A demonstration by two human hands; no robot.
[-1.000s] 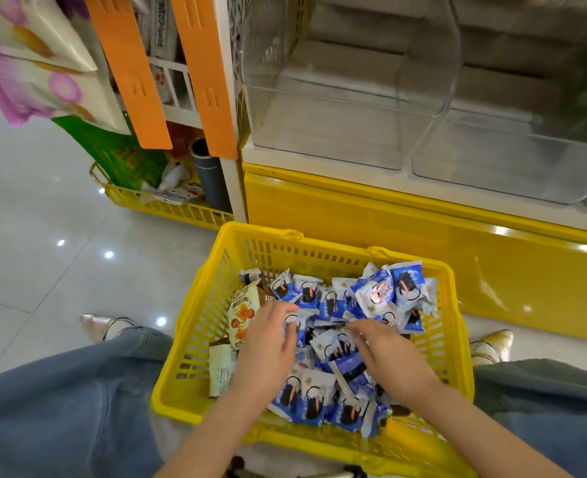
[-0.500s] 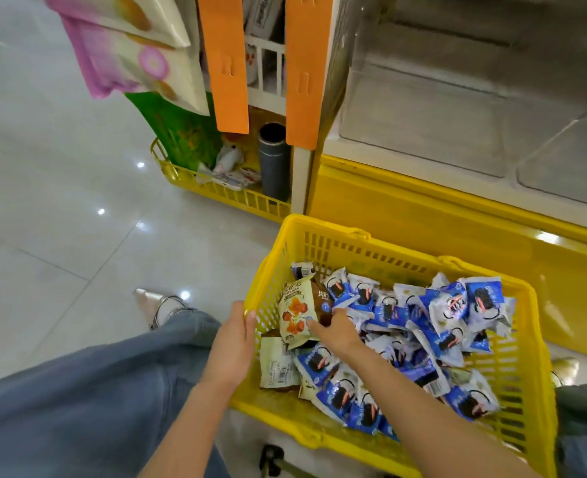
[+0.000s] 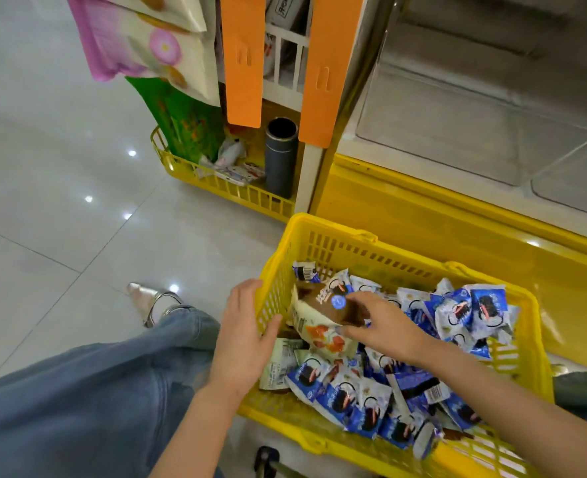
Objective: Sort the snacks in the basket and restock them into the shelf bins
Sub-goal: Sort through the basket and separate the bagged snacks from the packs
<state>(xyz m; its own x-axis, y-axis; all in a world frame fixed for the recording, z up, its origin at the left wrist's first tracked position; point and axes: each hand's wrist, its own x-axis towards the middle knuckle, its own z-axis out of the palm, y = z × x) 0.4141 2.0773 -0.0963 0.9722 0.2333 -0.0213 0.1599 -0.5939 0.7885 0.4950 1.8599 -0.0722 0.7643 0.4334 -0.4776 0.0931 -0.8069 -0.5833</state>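
A yellow plastic basket [image 3: 354, 244] stands on the floor in front of me, filled with several blue-and-white cookie snack packs [image 3: 471, 310]. At its left end lies a brown-and-cream snack bag [image 3: 319, 317] with orange pictures. My right hand [image 3: 385, 327] pinches this bag between thumb and fingers and lifts its top edge. My left hand [image 3: 242, 339] holds the basket's left rim, thumb inside the wall and fingers outside. Clear shelf bins [image 3: 457, 132] sit above the yellow shelf base at the upper right, nothing visible in them.
A second low yellow basket [image 3: 216, 186] with small items and a dark grey cylinder [image 3: 280, 157] stands at the shelf's end. Orange strips [image 3: 242, 60] and hanging snack bags [image 3: 147, 39] are above it. Glossy tiled floor lies to the left; my jeans-clad leg [image 3: 78, 401] is at the bottom left.
My left hand left the snack pile and took the basket's left rim. My right hand moved left to the brown-and-cream bag and raised it. The view swung left.
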